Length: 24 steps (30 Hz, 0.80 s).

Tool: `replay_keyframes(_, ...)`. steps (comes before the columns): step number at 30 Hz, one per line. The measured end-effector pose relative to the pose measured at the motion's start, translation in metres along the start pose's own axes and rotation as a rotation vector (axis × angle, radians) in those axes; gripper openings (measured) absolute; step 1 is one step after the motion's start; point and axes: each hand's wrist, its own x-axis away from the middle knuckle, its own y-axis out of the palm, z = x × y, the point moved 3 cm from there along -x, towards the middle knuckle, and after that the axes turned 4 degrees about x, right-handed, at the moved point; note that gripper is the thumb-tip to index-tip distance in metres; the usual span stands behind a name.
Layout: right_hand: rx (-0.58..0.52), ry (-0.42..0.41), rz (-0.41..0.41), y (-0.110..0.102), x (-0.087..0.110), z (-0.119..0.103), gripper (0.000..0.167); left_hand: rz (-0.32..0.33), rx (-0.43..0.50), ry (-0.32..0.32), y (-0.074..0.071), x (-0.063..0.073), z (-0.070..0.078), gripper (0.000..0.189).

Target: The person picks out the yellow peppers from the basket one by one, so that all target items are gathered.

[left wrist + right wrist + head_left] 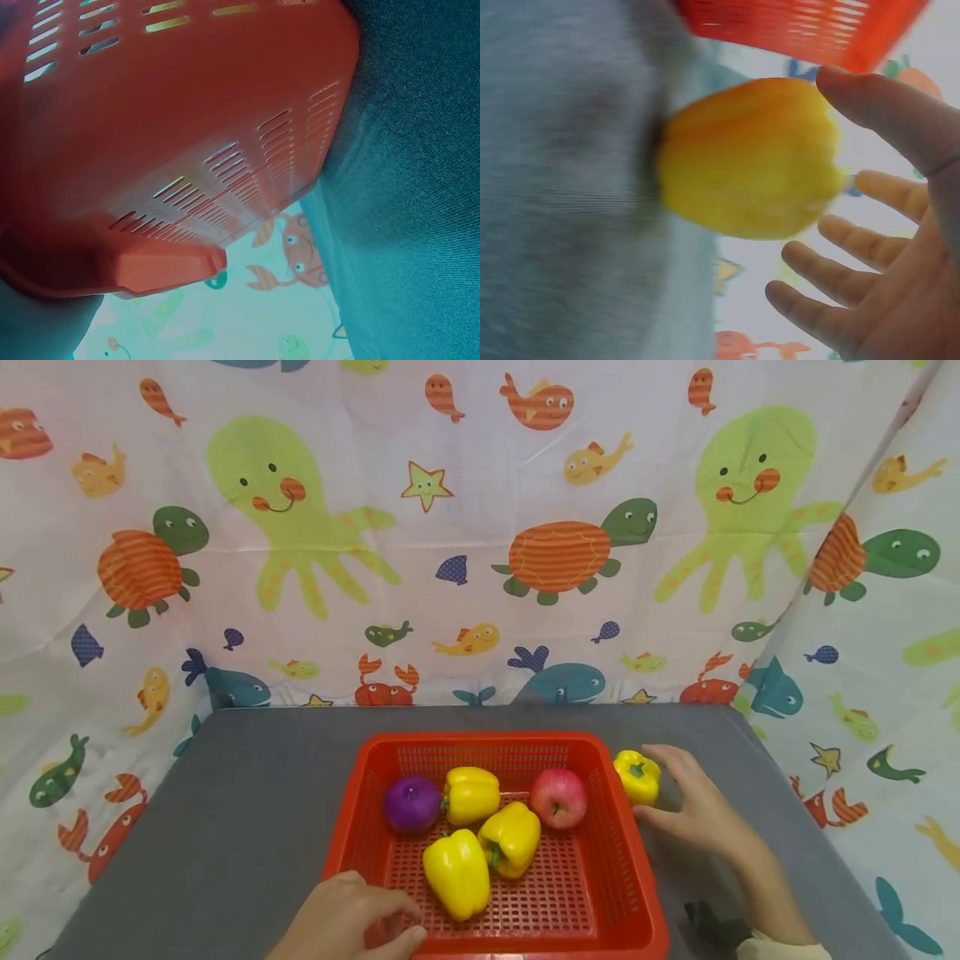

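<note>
A red plastic basket (495, 948) stands on the grey table, holding a purple round fruit or vegetable (412, 804), a red apple (558, 798) and yellow bell peppers (457, 874). Another yellow bell pepper (637, 778) stands outside, beside the basket's right wall. Around its right side my right hand (693, 806) is spread, thumb nearer me and fingers beyond. In the right wrist view that pepper (750, 161) sits in front of the hand's spread, straightish fingers. My left hand (348, 914) reaches over the basket's near left corner, fingers loosely bent and holding nothing. The left wrist view mostly shows the basket's outer wall (187, 90).
A dark object (712, 922) lies by the right wrist. Grey cloth (247, 827) covers the table on both sides of the basket. A curtain (465, 593) printed with sea animals hangs behind the table and along its sides.
</note>
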Motion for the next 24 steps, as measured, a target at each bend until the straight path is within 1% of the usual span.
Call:
replay_keyframes(4,0.021,-0.078,0.022,-0.013,-0.002,-0.017,0.080,-0.008,0.001,-0.029,-0.001,-0.001,0.000,0.023)
replay_keyframes(7,0.050,-0.154,0.008,-0.019,-0.005,-0.033,0.074,-0.013,-0.002,-0.036,0.000,-0.001,-0.001,0.025)
replay_keyframes(8,0.056,-0.178,-0.002,-0.020,-0.007,-0.038,0.071,-0.015,0.000,-0.038,0.001,-0.001,-0.001,0.026)
replay_keyframes(12,0.073,-0.227,-0.047,-0.027,-0.011,-0.061,0.064,-0.032,0.001,-0.048,0.005,0.000,-0.002,0.029)
replay_keyframes(15,0.099,-0.238,-0.084,-0.032,-0.014,-0.080,0.064,-0.038,0.002,-0.052,0.006,0.000,-0.001,0.027)
replay_keyframes(17,0.127,-0.267,-0.117,-0.034,-0.017,-0.094,0.063,-0.038,0.000,-0.047,0.005,-0.001,-0.001,0.027)
replay_keyframes(20,0.163,-0.328,-0.161,-0.034,-0.019,-0.113,0.062,-0.042,-0.001,-0.042,0.003,-0.002,0.000,0.027)
replay_keyframes(24,0.203,-0.440,-0.178,-0.033,-0.022,-0.134,0.059,-0.055,-0.001,-0.049,0.002,-0.003,0.000,0.027)
